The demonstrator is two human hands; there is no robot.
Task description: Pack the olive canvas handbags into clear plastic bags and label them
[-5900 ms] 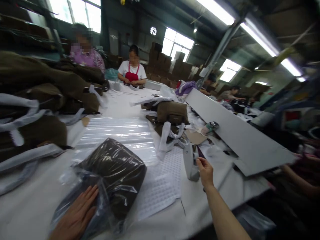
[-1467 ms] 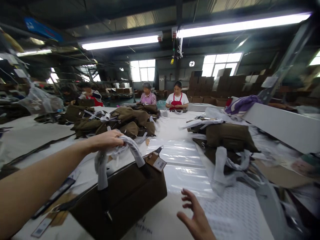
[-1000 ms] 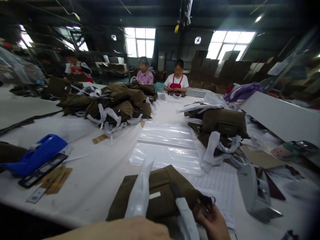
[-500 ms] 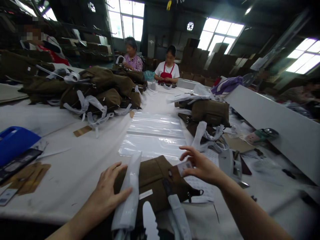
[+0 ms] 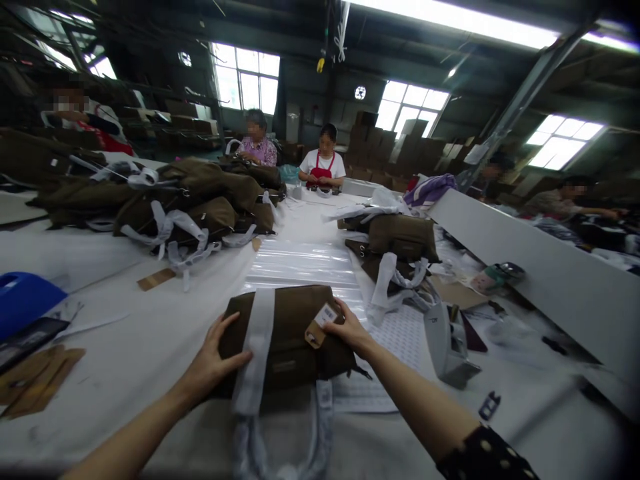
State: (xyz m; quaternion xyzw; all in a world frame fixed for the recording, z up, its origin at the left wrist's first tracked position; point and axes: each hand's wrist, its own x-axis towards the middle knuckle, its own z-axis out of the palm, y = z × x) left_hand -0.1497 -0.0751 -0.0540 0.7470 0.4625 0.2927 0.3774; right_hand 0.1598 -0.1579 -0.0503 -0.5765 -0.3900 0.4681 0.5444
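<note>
An olive-brown handbag (image 5: 295, 310) lies in front of me on the white table. Around its left part runs a strap in white wrapping (image 5: 257, 347), and a wrapped handle (image 5: 323, 427) hangs toward me. My left hand (image 5: 217, 357) grips the bag's left end, thumb on the front near the strap. At the other end, my right hand (image 5: 353, 330) clasps the bag, its thumb on a brown and white hang tag (image 5: 323, 323). The bag's underside and back are hidden.
Flat clear plastic bags (image 5: 300, 263) lie beyond the handbag. Olive bags are piled at left (image 5: 215, 183) and right (image 5: 403, 237). A white device (image 5: 443, 343) stands at right near a printed sheet (image 5: 405, 340). A blue container (image 5: 27, 300) sits left. Several people work around.
The handbag has turned, its front now facing me and its handle hanging forward. My right hand has gone from the loosely held tag to clasping the bag's right end. The view has tilted up.
</note>
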